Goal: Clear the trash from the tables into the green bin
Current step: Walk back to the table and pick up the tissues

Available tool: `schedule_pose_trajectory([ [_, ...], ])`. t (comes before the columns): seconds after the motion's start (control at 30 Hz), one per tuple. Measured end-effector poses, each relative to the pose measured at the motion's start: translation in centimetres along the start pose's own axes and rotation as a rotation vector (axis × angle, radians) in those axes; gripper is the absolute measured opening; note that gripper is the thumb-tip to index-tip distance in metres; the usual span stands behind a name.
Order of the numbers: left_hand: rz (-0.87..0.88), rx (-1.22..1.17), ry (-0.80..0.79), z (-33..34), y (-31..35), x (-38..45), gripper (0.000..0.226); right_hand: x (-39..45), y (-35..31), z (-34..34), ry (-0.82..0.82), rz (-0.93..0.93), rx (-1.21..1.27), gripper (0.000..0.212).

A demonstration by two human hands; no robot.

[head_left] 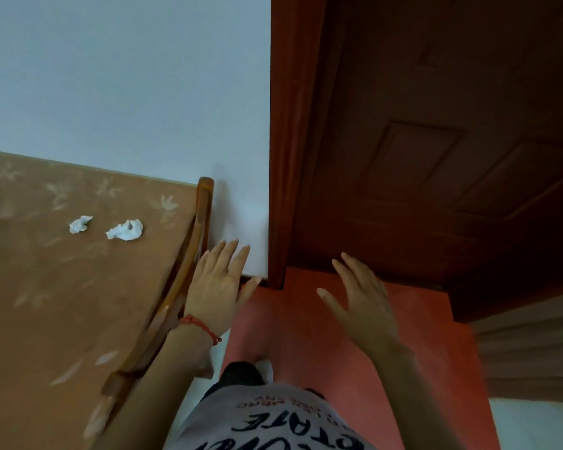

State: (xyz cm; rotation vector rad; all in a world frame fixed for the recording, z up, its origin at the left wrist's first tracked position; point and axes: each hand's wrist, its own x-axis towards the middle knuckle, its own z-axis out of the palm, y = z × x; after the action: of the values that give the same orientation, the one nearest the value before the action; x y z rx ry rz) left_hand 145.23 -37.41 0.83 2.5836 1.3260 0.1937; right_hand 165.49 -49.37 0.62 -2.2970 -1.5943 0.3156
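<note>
Two crumpled white tissues, the smaller wad (80,224) and the larger wad (125,230), lie near each other on the brown floral tabletop (46,303) at ten o'clock from the left hand (216,280). Both hands are raised and empty, fingers straight and spread, seemingly ready to reach; the right hand (361,300) hovers over the red floor (290,336) before a dark wooden door (436,157). No green bin shows.

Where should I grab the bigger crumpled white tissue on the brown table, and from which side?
Pinch the larger crumpled white tissue across its raised middle, coming from above. It lies low and loose on the brown flower-patterned table, apart from the smaller wad. The left hand, open, is nearer.
</note>
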Motion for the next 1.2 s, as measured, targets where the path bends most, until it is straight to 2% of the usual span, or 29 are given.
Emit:
schedule_pose_trajectory([
  [0.17,-0.053,0.022,0.022,-1.0,-1.7,3.9,0.071,6.1,-0.4,-0.4,-0.002,-0.048,-0.013,0.071],
  [0.33,-0.193,0.019,0.062,-1.8,-2.6,6.1,0.07,11.5,-0.9,-0.4,-0.049,-0.146,-0.003,0.069],
  [0.43,-0.304,0.035,0.088,-1.8,-3.4,6.7,0.065,15.0,-1.6,-0.3,-0.097,-0.259,-0.003,0.071],
  [0.57,-0.51,0.034,0.127,-2.2,-3.9,6.5,0.072,19.2,-3.2,-0.4,-0.18,-0.467,0.01,0.073],
  [0.7,-0.693,0.044,0.18,-2.1,-4.1,5.9,0.063,22.8,-5.0,0.2,-0.242,-0.653,0.005,0.069],
  [1.0,-1.04,0.078,0.242,-1.8,-4.5,1.4,0.063,26.0,-10.3,2.4,-0.351,-0.934,0.053,0.068],
  [1.1,-1.097,0.1,0.254,-2.1,-5.1,0.5,0.067,26.5,-12.5,3.3,-0.37,-0.997,0.064,0.068],
  [1.2,-1.116,0.098,0.275,-2.0,-6.6,0.4,0.058,27.1,-14.9,4.3,-0.372,-1.043,0.081,0.067],
])
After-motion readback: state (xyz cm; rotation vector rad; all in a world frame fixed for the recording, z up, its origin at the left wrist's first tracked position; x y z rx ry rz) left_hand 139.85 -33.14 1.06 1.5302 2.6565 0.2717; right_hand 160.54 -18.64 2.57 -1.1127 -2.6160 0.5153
